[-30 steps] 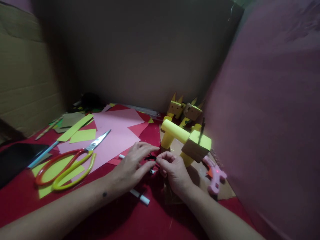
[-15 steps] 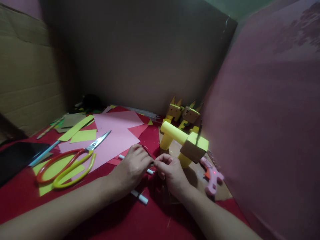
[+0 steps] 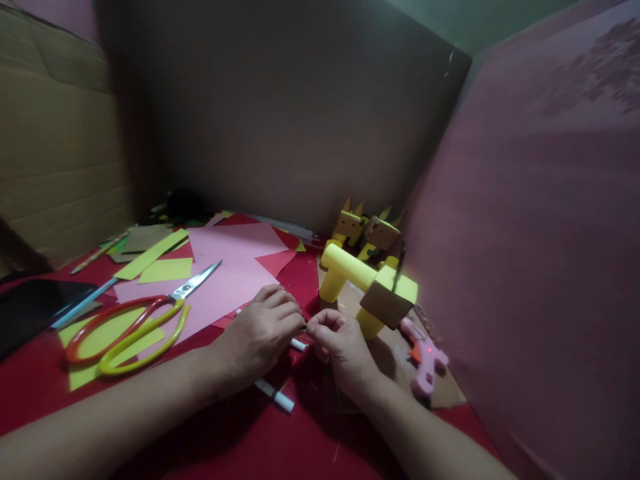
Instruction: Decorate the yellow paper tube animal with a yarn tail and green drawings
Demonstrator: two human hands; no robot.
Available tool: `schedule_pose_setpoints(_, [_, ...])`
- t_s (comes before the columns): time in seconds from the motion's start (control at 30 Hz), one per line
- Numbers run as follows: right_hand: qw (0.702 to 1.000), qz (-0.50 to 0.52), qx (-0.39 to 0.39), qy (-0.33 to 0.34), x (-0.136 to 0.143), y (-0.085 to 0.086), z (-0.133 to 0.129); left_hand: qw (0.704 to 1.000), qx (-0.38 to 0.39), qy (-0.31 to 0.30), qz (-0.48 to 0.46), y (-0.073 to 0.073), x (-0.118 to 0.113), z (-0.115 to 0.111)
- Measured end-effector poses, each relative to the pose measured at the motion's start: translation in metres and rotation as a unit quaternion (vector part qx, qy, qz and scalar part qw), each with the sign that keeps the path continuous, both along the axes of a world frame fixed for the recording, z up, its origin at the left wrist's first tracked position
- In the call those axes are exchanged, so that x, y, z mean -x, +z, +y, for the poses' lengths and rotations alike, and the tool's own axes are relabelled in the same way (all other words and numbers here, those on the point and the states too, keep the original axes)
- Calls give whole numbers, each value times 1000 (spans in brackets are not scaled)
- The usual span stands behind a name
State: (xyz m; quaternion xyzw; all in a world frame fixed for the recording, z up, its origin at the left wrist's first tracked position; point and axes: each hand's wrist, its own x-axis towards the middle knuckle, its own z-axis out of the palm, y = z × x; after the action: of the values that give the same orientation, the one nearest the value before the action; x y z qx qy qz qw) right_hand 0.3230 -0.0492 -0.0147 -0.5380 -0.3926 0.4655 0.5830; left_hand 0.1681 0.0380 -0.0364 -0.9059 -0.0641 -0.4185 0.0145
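Observation:
My left hand [image 3: 265, 333] and my right hand [image 3: 343, 343] meet at the fingertips over the red table. Both are closed in a pinch around something small and dark, too hidden to name. Under my left hand lie white rolled sticks [image 3: 276, 395], partly covered; the nearer one has a dark band. Just beyond my right hand stands a yellow paper animal figure [image 3: 350, 263] with tube body and legs and a box-shaped head of cardboard and yellow paper. A dark thin piece sticks up from its head.
Red-and-yellow-handled scissors [image 3: 135, 333] lie on pink paper [image 3: 235, 267] and yellow scraps at left. A pink glue gun [image 3: 425, 357] with a red light rests on cardboard at right. Two similar figures [image 3: 383, 233] stand at the back. A dark flat object [image 3: 40, 317] lies far left.
My left hand has shifted very slightly left, and the fingertips remain together. The view has moved a little; the objects on the table stay put.

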Motion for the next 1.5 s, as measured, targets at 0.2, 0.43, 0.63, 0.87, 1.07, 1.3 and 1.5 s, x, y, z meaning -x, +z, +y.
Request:
schedule_pose_setpoints(0.2, [1000, 7, -7, 0, -2, -1, 1, 1000, 15, 6, 0, 1, 0, -2])
schedule_pose_setpoints(0.43, [1000, 28, 1, 5, -2, -4, 3, 999, 6, 25, -31, 4, -3, -9])
schedule_pose_setpoints(0.63, [999, 38, 9, 6, 0, -7, 4, 1000, -9, -3, -16, 10, 1, -10])
schedule_pose_setpoints(0.87, [999, 38, 19, 0, 1, -7, 4, 999, 24, -13, -31, 1, 2, -6])
schedule_pose_setpoints(1.07, [998, 62, 19, -23, -4, -9, 6, 998, 57, 39, -4, 8, 12, 10])
schedule_pose_setpoints(1.3, [996, 78, 10, -30, -8, -7, 6, 971, 188, 145, -42, 32, 26, 27])
schedule_pose_setpoints(1.5, [998, 59, 4, -24, -6, -5, 3, 953, 302, 13, -7, 30, 11, -8])
